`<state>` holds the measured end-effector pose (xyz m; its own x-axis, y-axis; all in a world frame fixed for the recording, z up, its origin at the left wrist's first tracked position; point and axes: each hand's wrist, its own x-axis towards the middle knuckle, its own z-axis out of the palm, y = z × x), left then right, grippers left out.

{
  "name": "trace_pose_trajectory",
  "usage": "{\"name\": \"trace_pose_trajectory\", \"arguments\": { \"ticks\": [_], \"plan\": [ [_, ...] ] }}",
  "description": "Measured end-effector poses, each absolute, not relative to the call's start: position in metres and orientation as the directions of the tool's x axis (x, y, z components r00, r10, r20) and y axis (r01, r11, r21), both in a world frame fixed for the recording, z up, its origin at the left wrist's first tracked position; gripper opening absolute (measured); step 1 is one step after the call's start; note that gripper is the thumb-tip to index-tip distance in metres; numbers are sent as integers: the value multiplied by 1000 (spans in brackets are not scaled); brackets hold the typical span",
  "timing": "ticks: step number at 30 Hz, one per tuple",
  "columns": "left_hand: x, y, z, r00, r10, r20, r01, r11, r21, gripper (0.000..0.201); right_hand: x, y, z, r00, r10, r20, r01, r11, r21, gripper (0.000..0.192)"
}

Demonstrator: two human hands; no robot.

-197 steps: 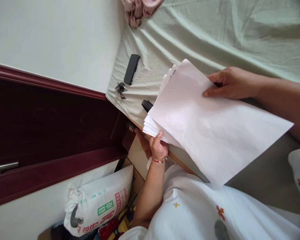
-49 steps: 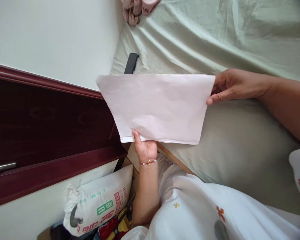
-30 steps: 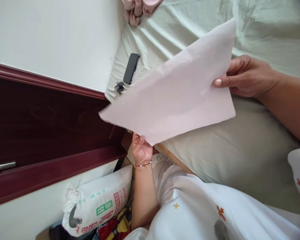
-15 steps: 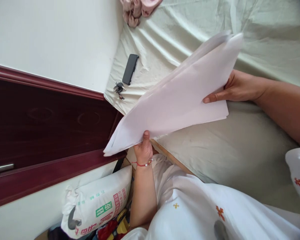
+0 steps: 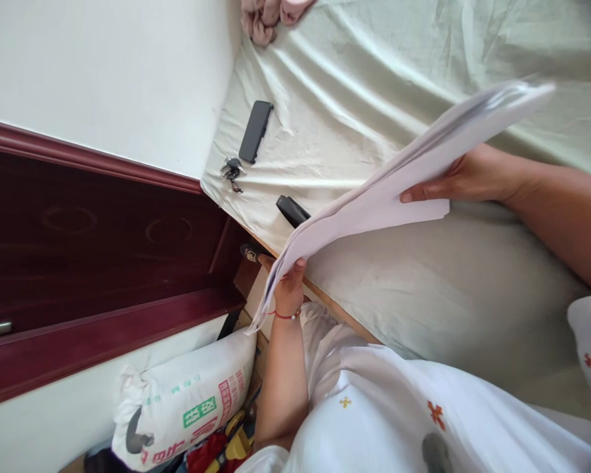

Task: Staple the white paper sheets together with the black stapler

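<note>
I hold a stack of white paper sheets [image 5: 374, 197] in both hands above a bed covered by a pale green sheet [image 5: 374, 79]. My left hand [image 5: 288, 289], with a red bead bracelet at the wrist, pinches the stack's lower corner by the bed's edge. My right hand [image 5: 453, 184] grips the stack from underneath at its right side. The stack is tilted nearly edge-on, its far corner raised to the upper right.
On the bed lie a black phone [image 5: 256, 131], a bunch of keys [image 5: 230, 172] and a small black object [image 5: 291, 210] near the edge. Pink cloth [image 5: 266, 16] sits at the top. A dark red wooden door [image 5: 103, 263] and a printed sack [image 5: 187, 407] are left.
The stack has gone from a flat face-on sheet to tilted nearly edge-on, its far corner swung up and right. The small black object on the bed shows again.
</note>
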<state>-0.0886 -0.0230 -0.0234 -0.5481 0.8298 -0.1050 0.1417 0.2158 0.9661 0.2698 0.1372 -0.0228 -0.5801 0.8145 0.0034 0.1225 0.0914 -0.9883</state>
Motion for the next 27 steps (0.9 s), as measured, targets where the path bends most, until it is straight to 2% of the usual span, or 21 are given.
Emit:
{"name": "trace_pose_trajectory", "arguments": {
  "ticks": [3,6,11,16,20,24,27],
  "plan": [
    [-80,-20,-19,-535,843,52,208,71,976,46,270,136,-26,-551,834,18,122,102,-987,57],
    [-74,-17,-9,-531,838,128,193,-27,981,55,271,133,-24,-526,848,67,90,133,-987,54],
    [-78,-15,-7,-534,843,66,139,11,990,74,275,135,-25,-640,762,101,86,202,-976,47],
    [-74,-13,-16,-535,845,0,119,75,990,70,275,136,-31,-638,768,62,95,158,-983,41],
    [-72,-13,-12,-559,827,51,145,37,989,69,271,133,-23,-644,762,66,51,128,-990,38],
    [-83,-16,-7,-548,831,101,182,1,983,67,270,131,-14,-673,734,94,2,128,-992,47],
    [-91,-17,-13,-515,855,65,190,40,981,66,270,132,-15,-688,718,104,-10,133,-991,49]
  ]
}}
